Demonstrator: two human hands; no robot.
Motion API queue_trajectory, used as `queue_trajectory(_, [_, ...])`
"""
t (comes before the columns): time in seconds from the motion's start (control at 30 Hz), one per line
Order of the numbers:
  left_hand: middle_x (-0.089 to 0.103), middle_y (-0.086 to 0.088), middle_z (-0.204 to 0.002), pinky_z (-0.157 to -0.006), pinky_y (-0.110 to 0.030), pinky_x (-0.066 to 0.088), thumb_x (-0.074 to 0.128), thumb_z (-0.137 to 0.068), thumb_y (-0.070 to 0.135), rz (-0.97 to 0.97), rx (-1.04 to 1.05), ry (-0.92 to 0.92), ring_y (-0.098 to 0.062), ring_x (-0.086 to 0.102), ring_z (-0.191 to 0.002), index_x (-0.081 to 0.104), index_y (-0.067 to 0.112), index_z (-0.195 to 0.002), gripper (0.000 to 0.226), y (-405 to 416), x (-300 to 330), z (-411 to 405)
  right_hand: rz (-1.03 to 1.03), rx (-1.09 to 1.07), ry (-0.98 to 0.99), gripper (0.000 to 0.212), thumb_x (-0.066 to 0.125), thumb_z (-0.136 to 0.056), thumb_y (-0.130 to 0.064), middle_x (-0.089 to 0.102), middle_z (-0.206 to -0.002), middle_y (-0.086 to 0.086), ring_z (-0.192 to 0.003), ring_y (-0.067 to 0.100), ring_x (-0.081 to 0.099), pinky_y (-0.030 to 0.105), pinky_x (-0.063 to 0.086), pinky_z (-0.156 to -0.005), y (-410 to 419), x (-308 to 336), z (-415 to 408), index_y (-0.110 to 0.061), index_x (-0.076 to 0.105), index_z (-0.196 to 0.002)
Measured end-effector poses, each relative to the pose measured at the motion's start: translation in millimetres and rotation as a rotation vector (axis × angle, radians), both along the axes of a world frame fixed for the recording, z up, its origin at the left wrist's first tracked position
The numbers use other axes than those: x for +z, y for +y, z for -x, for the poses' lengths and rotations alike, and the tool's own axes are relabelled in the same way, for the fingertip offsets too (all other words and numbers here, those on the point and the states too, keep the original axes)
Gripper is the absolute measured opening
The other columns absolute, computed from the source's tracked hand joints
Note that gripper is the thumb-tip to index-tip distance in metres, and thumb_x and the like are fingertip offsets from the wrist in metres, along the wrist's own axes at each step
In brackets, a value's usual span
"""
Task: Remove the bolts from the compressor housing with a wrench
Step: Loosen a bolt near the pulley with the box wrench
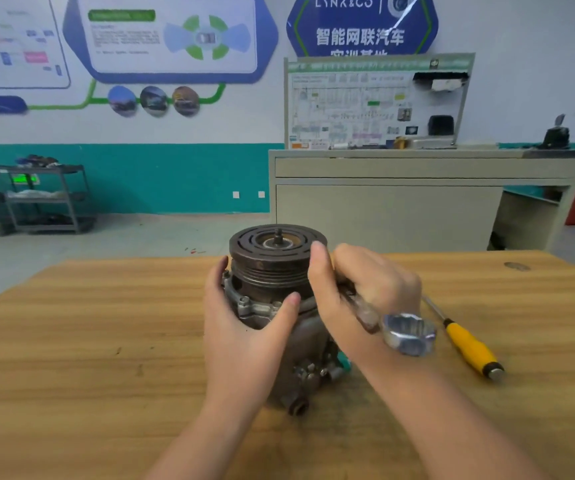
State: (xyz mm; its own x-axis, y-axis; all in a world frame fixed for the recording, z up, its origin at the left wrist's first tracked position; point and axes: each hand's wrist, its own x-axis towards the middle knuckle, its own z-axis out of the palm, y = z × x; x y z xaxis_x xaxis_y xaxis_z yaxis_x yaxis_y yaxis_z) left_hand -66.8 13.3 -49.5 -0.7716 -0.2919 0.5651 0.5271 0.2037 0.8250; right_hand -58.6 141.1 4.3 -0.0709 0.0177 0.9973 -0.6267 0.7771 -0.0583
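- The right hand (365, 289) grips a wrench (379, 317) beside the pulley (275, 254); its far end is hidden, and its ring end (409, 334) sticks out toward the person.
- The left hand (244, 317) wraps round the compressor (300, 344); it stands on the wooden table (89, 341).
- A bolt (243, 301) shows below the pulley.
- A yellow screwdriver (469, 344) lies right of the compressor.
- My guess: a bolt is being loosened; next comes a firm turn while the housing is held steady.
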Motion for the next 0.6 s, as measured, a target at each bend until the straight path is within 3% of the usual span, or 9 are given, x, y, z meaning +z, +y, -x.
queue_trajectory(0.1, [0.052, 0.031, -0.125, -0.102, -0.027, 0.041, 0.072, -0.057, 0.059, -0.002, -0.043, -0.003, 0.009, 0.05, -0.117, 0.034, 0.045, -0.137, 0.09, -9, 0, 2, 0.112, 0.189, 0.055, 0.045, 0.051, -0.095, -0.016, 0.023, -0.055, -0.011, -0.046, 0.008, 0.024, 0.019, 0.021, -0.045, 2, -15, 0, -0.018, 0.033, -0.054])
queue_trajectory(0.17, [0.052, 0.035, -0.122, -0.098, -0.021, 0.041, 0.072, -0.058, 0.058, -0.016, -0.1, -0.023, 0.013, 0.05, -0.114, 0.035, 0.046, -0.136, 0.088, -16, 2, 5, 0.227, 0.393, -0.017, 0.043, 0.05, -0.093, -0.015, 0.026, -0.053, -0.01, -0.045, 0.002, 0.031, 0.012, 0.025, -0.047, 11, -26, 4, -0.018, 0.033, -0.055])
queue_trajectory(0.23, [0.052, 0.041, -0.116, -0.092, -0.017, 0.04, 0.074, -0.059, 0.055, -0.026, -0.157, -0.057, 0.019, 0.05, -0.109, 0.034, 0.051, -0.132, 0.083, -22, 3, 7, 0.419, 0.544, -0.226, 0.041, 0.052, -0.092, -0.02, 0.038, -0.049, -0.004, -0.044, 0.001, 0.039, 0.011, 0.031, -0.046, 19, -27, 11, -0.017, 0.041, -0.053])
queue_trajectory(0.3, [0.052, 0.043, -0.113, -0.091, -0.016, 0.04, 0.074, -0.061, 0.053, -0.029, -0.204, -0.083, 0.021, 0.049, -0.107, 0.033, 0.058, -0.126, 0.077, -24, 5, 8, 0.723, 0.792, -0.581, 0.035, 0.061, -0.089, -0.026, 0.048, -0.046, -0.004, -0.04, 0.006, 0.043, 0.016, 0.033, -0.04, 26, -21, 18, -0.019, 0.057, -0.055])
queue_trajectory(0.37, [0.051, 0.041, -0.115, -0.094, -0.02, 0.042, 0.073, -0.059, 0.057, -0.028, -0.23, -0.102, 0.018, 0.05, -0.109, 0.031, 0.064, -0.121, 0.075, -24, 5, 8, 1.01, 1.167, -0.911, 0.023, 0.068, -0.08, -0.031, 0.05, -0.048, -0.002, -0.038, 0.007, 0.042, 0.016, 0.031, -0.036, 32, -16, 24, -0.017, 0.059, -0.064])
queue_trajectory(0.4, [0.051, 0.041, -0.115, -0.095, -0.022, 0.043, 0.073, -0.06, 0.056, -0.029, -0.237, -0.106, 0.018, 0.05, -0.108, 0.031, 0.065, -0.12, 0.074, -24, 5, 7, 1.099, 1.274, -0.937, 0.022, 0.07, -0.076, -0.032, 0.05, -0.05, -0.001, -0.037, 0.007, 0.042, 0.016, 0.03, -0.034, 35, -15, 26, -0.017, 0.056, -0.068])
queue_trajectory(0.5, [0.05, 0.038, -0.119, -0.101, -0.028, 0.043, 0.073, -0.065, 0.051, -0.032, -0.234, -0.097, 0.019, 0.049, -0.109, 0.03, 0.058, -0.131, 0.079, -24, 4, 6, 1.158, 1.214, -0.681, 0.032, 0.073, -0.075, -0.029, 0.048, -0.048, 0.0, -0.036, 0.007, 0.042, 0.016, 0.029, -0.033, 42, -10, 24, -0.023, 0.048, -0.057])
queue_trajectory(0.6, [0.048, 0.02, -0.134, -0.107, -0.038, 0.041, 0.071, -0.059, 0.061, -0.031, -0.197, -0.09, 0.005, 0.049, -0.119, 0.024, 0.053, -0.138, 0.092, -21, 3, 4, 0.927, 0.908, -0.494, 0.05, 0.069, -0.086, -0.019, 0.043, -0.039, -0.003, -0.035, 0.009, 0.041, 0.016, 0.029, -0.036, 39, -6, 16, -0.024, 0.04, -0.045])
